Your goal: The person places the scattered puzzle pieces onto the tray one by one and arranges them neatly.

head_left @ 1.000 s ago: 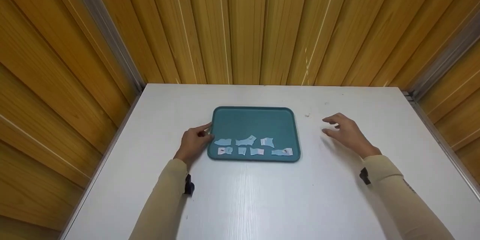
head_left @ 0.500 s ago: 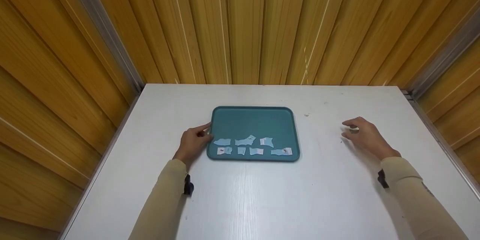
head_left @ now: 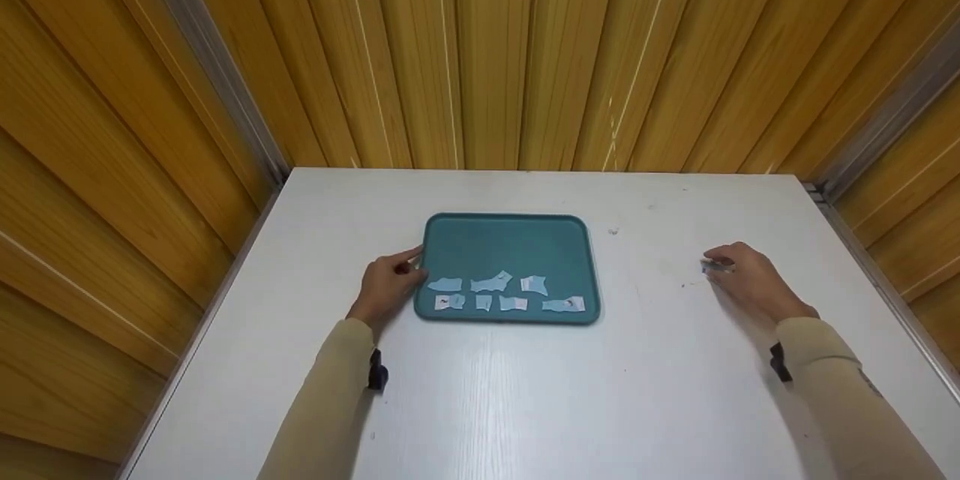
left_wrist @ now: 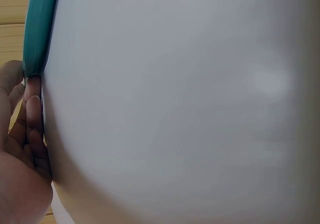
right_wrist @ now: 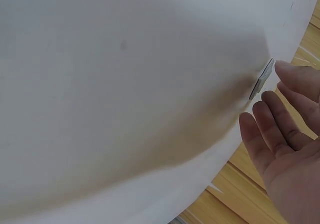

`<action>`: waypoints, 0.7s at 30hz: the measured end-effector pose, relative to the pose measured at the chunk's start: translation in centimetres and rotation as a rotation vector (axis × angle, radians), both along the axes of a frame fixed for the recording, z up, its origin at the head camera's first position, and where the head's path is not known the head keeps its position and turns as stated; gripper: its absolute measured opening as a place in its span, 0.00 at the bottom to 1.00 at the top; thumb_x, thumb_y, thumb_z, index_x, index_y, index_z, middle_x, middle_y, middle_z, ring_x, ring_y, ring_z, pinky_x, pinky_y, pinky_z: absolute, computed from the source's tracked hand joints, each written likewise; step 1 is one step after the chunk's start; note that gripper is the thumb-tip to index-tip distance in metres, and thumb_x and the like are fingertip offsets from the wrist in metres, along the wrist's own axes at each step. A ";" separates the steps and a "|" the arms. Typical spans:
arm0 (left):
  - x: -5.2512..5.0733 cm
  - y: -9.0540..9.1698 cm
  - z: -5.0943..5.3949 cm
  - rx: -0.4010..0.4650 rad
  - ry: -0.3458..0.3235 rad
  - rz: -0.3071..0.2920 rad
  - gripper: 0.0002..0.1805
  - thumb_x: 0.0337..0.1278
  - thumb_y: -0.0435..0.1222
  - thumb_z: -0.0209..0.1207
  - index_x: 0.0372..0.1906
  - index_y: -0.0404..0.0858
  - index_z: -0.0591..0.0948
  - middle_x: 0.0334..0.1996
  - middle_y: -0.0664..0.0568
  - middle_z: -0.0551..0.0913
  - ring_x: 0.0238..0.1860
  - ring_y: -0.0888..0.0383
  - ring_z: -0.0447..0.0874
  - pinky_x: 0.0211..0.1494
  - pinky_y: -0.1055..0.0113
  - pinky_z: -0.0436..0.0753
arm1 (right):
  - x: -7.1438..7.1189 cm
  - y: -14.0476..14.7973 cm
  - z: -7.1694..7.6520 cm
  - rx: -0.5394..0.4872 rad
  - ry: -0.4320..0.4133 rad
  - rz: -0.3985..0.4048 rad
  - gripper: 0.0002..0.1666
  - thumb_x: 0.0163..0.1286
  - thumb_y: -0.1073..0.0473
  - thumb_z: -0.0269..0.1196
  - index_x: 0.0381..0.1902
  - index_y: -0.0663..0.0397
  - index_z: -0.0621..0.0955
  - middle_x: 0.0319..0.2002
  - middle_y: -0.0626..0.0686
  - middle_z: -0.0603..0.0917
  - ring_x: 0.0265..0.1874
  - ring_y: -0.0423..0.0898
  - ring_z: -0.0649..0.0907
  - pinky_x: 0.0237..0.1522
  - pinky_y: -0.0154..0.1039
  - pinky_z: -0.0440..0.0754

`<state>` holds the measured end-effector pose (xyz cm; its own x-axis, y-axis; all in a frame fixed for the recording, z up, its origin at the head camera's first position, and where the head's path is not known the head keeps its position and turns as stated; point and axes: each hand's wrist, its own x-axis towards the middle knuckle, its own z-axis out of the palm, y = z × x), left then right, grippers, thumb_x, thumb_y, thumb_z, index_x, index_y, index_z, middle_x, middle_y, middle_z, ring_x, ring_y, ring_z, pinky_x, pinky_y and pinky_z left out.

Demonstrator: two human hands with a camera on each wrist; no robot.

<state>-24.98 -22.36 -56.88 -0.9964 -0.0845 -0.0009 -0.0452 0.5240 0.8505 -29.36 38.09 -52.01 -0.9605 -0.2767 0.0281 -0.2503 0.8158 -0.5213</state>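
Note:
In the head view my left hand [head_left: 386,285] holds the left edge of a green tray [head_left: 510,244], thumb and fingers at the rim. In the left wrist view the tray's rim [left_wrist: 40,26] meets the fingertips. Torn light-blue paper pieces [head_left: 491,283] lie in two rows on the tray's near half; some bear pink or white parts. On the right of the table my right hand [head_left: 754,281] has thumb and index finger spread around a small bluish piece [head_left: 705,267]. In the right wrist view a thin flat stack [right_wrist: 261,79] sits just off the fingertips; contact is unclear.
The white table [head_left: 540,397] bears the tray near its middle. A ribbed wood-look wall [head_left: 491,52] stands behind the table's far edge, with similar panels at both sides. Small specks [head_left: 613,231] mark the surface right of the tray.
My right hand has moved right and slightly nearer, away from the tray, and a small bluish piece now shows between its fingertips. The left hand and the tray stay put.

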 end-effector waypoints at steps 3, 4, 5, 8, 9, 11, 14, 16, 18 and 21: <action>0.1 0.0 0.1 0.010 -0.006 0.004 0.28 0.68 0.36 0.68 0.72 0.47 0.80 0.39 0.49 0.80 0.44 0.52 0.75 0.50 0.58 0.74 | 0.1 0.2 -0.1 0.000 -0.016 -0.005 0.23 0.76 0.70 0.61 0.65 0.77 0.75 0.59 0.75 0.75 0.61 0.73 0.76 0.64 0.69 0.70; 0.2 0.0 0.0 0.012 -0.007 0.004 0.28 0.68 0.36 0.68 0.72 0.47 0.80 0.39 0.49 0.80 0.45 0.52 0.75 0.50 0.58 0.74 | 0.2 0.3 -0.1 0.000 -0.020 -0.007 0.23 0.76 0.70 0.61 0.66 0.77 0.75 0.59 0.75 0.75 0.61 0.73 0.76 0.64 0.69 0.70; 0.2 0.0 0.0 0.016 -0.009 0.005 0.28 0.68 0.36 0.68 0.72 0.47 0.80 0.39 0.49 0.80 0.45 0.52 0.75 0.50 0.58 0.74 | 0.2 0.4 -0.1 0.003 -0.023 -0.010 0.23 0.77 0.70 0.61 0.66 0.77 0.75 0.59 0.75 0.75 0.61 0.73 0.76 0.64 0.69 0.70; 0.1 0.0 0.0 0.018 -0.014 0.006 0.28 0.69 0.36 0.68 0.73 0.47 0.80 0.40 0.49 0.80 0.46 0.52 0.76 0.51 0.58 0.75 | 0.1 0.4 -0.2 0.006 -0.013 -0.010 0.22 0.76 0.70 0.61 0.64 0.78 0.76 0.57 0.74 0.76 0.60 0.73 0.76 0.64 0.69 0.71; 0.1 0.0 0.0 0.017 -0.016 0.005 0.28 0.69 0.37 0.67 0.73 0.47 0.80 0.40 0.49 0.80 0.46 0.52 0.76 0.51 0.58 0.75 | 0.1 0.4 -0.2 0.007 -0.004 -0.006 0.22 0.76 0.70 0.62 0.63 0.78 0.77 0.56 0.74 0.77 0.59 0.73 0.77 0.63 0.69 0.72; 0.1 0.0 -0.1 0.019 -0.019 0.003 0.29 0.69 0.37 0.67 0.73 0.46 0.80 0.40 0.49 0.80 0.46 0.52 0.76 0.51 0.58 0.75 | 0.1 0.5 -0.2 0.010 0.008 -0.004 0.21 0.75 0.70 0.62 0.62 0.79 0.78 0.54 0.73 0.78 0.57 0.72 0.78 0.61 0.68 0.73; 0.0 0.0 -0.1 0.006 -0.013 -0.001 0.28 0.69 0.36 0.68 0.73 0.47 0.80 0.40 0.49 0.80 0.45 0.52 0.76 0.51 0.58 0.75 | 0.1 0.5 -0.2 0.005 -0.006 -0.009 0.21 0.75 0.69 0.63 0.61 0.78 0.78 0.52 0.72 0.79 0.55 0.71 0.79 0.60 0.67 0.75; -0.1 -0.1 -0.1 -0.006 -0.006 -0.005 0.29 0.69 0.36 0.68 0.73 0.47 0.80 0.39 0.49 0.80 0.45 0.52 0.76 0.51 0.58 0.75 | 0.1 0.6 -0.1 0.003 -0.025 -0.016 0.21 0.76 0.67 0.63 0.61 0.77 0.79 0.52 0.71 0.79 0.54 0.70 0.80 0.59 0.66 0.76; -0.1 -0.1 -0.1 -0.018 -0.002 -0.007 0.29 0.69 0.36 0.68 0.73 0.47 0.80 0.39 0.49 0.80 0.44 0.52 0.76 0.51 0.58 0.75 | 0.1 0.6 0.0 0.000 -0.046 -0.024 0.21 0.76 0.65 0.64 0.60 0.76 0.79 0.52 0.71 0.80 0.54 0.69 0.80 0.58 0.65 0.77; 0.0 -0.1 0.0 -0.024 -0.006 -0.006 0.29 0.69 0.36 0.68 0.73 0.46 0.79 0.39 0.49 0.80 0.44 0.52 0.76 0.51 0.58 0.74 | 0.1 0.6 0.1 -0.002 -0.070 -0.034 0.22 0.76 0.63 0.65 0.60 0.76 0.80 0.53 0.71 0.81 0.55 0.69 0.80 0.58 0.65 0.77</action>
